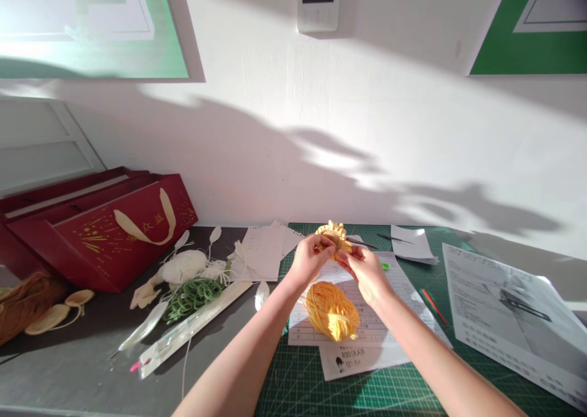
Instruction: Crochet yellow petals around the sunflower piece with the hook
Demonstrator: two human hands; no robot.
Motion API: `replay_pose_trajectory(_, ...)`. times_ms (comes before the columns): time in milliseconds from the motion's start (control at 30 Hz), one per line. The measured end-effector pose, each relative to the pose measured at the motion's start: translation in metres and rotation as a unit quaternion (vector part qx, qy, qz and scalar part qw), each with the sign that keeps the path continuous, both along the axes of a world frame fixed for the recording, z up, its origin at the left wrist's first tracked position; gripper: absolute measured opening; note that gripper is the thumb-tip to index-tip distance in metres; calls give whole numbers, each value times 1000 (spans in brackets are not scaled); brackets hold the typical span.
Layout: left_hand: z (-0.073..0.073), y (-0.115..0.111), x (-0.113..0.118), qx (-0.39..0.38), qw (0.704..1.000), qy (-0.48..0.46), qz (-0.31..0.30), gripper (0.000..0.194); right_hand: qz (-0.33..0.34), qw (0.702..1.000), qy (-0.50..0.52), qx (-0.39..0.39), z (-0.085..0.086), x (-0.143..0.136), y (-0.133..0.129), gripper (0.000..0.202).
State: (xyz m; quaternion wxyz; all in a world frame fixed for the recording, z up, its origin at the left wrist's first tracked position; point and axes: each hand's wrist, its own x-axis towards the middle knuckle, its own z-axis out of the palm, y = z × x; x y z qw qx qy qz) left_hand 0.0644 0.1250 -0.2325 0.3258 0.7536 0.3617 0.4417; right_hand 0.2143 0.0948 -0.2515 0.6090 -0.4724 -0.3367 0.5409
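Observation:
My left hand (310,257) and my right hand (364,270) meet above the papers, the fingers of both closed on a yellow crocheted flower (331,228) with a brown centre. The fingertips cover its lower part. Just right of the flower a thin dark stick (364,243) points outward; I cannot tell whether it touches the piece. Below my hands, a ball of yellow yarn (331,312) rests on printed sheets (394,295).
A green cutting mat (394,392) lies under the papers, with an orange stick (434,307) at right. Left are green yarn (195,298), white yarn (183,267), white leaf-shaped pieces, a long clear packet (192,331) and a red gift bag (123,233). A wall stands behind.

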Motion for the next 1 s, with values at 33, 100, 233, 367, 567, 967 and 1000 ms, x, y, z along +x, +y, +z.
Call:
replay_pose_trajectory(33,-1,1,-1,-25,1000,-16,-7,24,2,1000,0,4,1,0,0,29)
replay_pose_trajectory(100,-3,3,-1,-71,996,-47,-26,25,5,1000,1,12,3,0,-1,27)
replay_pose_trajectory(233,-4,5,1,-141,984,-84,-65,25,1,1000,-2,19,0,2,-1,26)
replay_pose_trajectory(367,-1,6,-1,-170,979,-86,-78,25,1,1000,-9,22,-3,4,0,27)
replay_pose_trajectory(567,2,2,0,-146,988,-39,-32,23,14,999,-19,28,-2,3,-1,26)
replay_pose_trajectory(967,10,-1,-2,-70,994,88,9,21,-25,1000,-11,12,-11,-2,3,29)
replay_pose_trajectory(1000,10,-1,-2,-63,994,90,9,21,-27,1000,-7,10,-12,-2,3,28)
